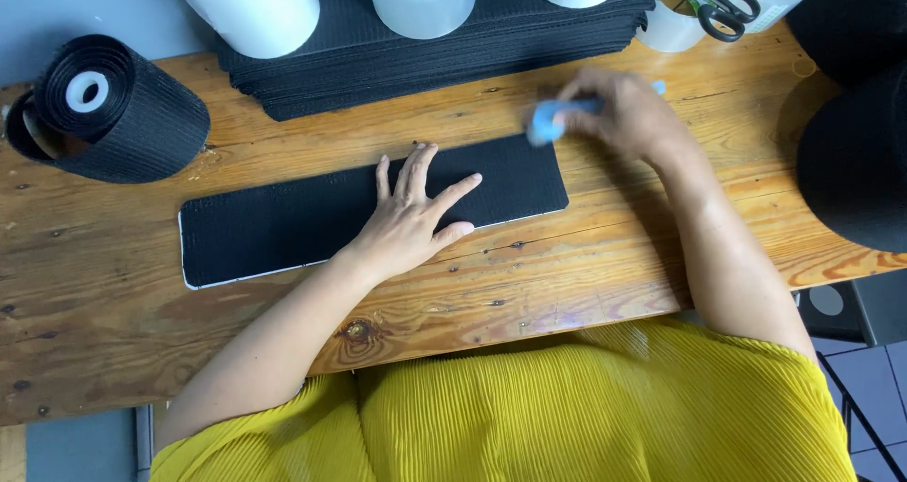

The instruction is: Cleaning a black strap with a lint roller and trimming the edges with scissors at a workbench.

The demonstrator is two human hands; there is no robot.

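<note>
A long black textured strip (274, 222) with rounded corners and a thin white edge lies flat on the wooden table (567, 284). My left hand (413, 215) presses flat on the strip's right half, fingers spread. My right hand (628, 113) is blurred above the strip's upper right corner and grips a small light blue tool (548, 121), whose tip touches that corner.
A roll of black textured material (113, 109) lies at the left. A stack of black sheets (444, 52) at the back carries white rolls (255, 5) and a clear tape roll (420, 0). Scissors (718, 9) rest on a container at back right. A black object (855, 156) sits at right.
</note>
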